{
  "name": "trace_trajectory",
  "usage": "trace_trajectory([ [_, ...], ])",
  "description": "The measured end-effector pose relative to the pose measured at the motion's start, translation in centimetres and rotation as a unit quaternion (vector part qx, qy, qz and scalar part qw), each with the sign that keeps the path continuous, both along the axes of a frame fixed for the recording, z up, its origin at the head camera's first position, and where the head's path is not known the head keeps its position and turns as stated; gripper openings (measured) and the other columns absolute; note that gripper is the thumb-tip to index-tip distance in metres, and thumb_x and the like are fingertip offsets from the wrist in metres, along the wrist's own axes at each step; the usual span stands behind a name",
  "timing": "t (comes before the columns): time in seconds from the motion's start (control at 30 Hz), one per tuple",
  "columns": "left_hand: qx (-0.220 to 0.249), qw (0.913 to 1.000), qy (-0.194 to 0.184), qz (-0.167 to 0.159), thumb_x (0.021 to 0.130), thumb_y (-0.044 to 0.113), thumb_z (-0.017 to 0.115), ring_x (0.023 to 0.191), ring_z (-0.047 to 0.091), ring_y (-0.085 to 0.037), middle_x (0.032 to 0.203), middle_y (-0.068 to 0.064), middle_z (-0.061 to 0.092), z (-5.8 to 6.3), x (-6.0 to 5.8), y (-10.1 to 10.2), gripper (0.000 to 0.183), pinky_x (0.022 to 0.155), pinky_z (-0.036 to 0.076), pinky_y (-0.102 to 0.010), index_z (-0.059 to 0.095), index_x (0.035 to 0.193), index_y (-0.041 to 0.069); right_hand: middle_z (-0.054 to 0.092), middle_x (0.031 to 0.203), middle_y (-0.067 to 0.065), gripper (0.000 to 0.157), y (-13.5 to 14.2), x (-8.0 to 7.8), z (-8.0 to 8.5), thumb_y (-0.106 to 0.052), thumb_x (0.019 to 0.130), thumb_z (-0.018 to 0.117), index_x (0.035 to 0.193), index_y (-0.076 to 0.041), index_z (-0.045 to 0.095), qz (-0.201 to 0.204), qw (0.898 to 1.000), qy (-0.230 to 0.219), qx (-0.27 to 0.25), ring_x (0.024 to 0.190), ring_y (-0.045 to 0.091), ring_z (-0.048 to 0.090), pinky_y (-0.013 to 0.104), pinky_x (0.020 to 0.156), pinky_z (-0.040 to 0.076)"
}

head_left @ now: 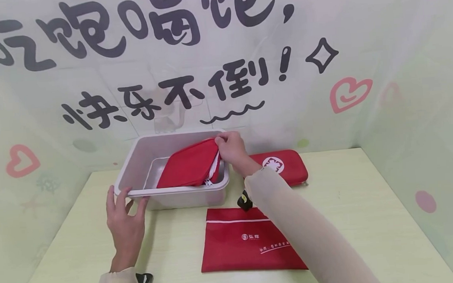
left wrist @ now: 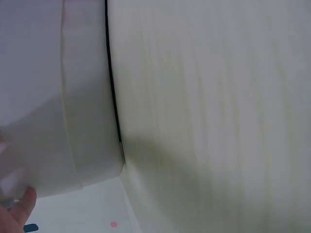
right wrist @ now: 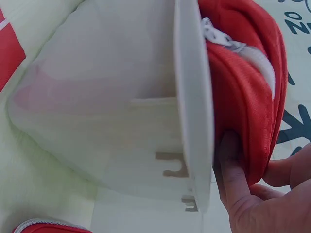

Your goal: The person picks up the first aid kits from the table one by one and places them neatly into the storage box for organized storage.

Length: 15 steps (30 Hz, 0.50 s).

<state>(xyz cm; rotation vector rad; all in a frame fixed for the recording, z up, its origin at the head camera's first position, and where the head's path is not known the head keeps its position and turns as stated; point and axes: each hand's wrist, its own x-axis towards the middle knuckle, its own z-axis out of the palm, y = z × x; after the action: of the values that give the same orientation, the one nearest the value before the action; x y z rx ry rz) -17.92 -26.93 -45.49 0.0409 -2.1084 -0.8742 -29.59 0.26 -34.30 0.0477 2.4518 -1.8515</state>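
Note:
A white plastic bin [head_left: 183, 199] stands on the table against the back wall. My left hand [head_left: 123, 225] grips its rim at the front left corner, fingers over the edge and thumb at the front side. A red zippered pouch [head_left: 190, 164] leans inside the bin, its right end raised to the rim. My right hand [head_left: 232, 151] pinches that raised end near the back right corner. In the right wrist view, the pouch [right wrist: 238, 97] has a white zipper, and thumb and fingers hold its edge beside the bin wall [right wrist: 121, 126].
A red hard case [head_left: 290, 168] with a white round emblem lies right of the bin, partly behind my right forearm. In front lies a flat red document bag [head_left: 237, 249] with white print, partly covered by my right sleeve [head_left: 305, 223]. Printed sheeting [head_left: 280, 125] walls in the table [head_left: 371, 219].

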Motion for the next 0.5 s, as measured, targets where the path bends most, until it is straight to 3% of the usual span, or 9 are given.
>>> trace_trajectory([
  [0.1,0.002,1.0,0.003,-0.002,0.072,0.005,0.078,0.12,0.046,-0.031,0.144,-0.015,0.033,-0.14,-0.06,-0.04,0.048,0.086,0.049,-0.014,0.057,0.115,-0.001,0.06,0.099,0.008,0.026,-0.09,0.02,-0.09,-0.014,0.095,0.049,0.115,-0.006,0.063,0.004,1.0,-0.004,0.007,0.086,0.018,0.057,0.021,0.07,0.055],
  [0.23,0.002,1.0,0.002,0.0,0.072,0.006,0.077,0.119,0.047,-0.031,0.145,-0.012,0.032,-0.2,-0.11,-0.04,0.049,0.087,0.049,-0.014,0.057,0.115,-0.001,0.061,0.106,0.008,0.03,-0.35,-0.06,-0.26,-0.012,0.094,0.051,0.122,-0.005,0.059,0.022,1.0,-0.007,0.008,0.09,0.017,0.059,0.021,0.075,0.056],
  [0.5,-0.001,1.0,-0.001,0.001,0.072,0.007,0.077,0.121,0.045,-0.031,0.145,-0.013,0.033,-0.01,-0.07,0.14,0.049,0.087,0.049,-0.015,0.057,0.116,-0.001,0.058,0.118,0.01,0.039,-0.37,0.47,-0.29,-0.011,0.09,0.057,0.129,-0.005,0.053,0.09,0.994,0.017,0.053,0.099,0.019,0.057,0.025,0.085,0.056],
])
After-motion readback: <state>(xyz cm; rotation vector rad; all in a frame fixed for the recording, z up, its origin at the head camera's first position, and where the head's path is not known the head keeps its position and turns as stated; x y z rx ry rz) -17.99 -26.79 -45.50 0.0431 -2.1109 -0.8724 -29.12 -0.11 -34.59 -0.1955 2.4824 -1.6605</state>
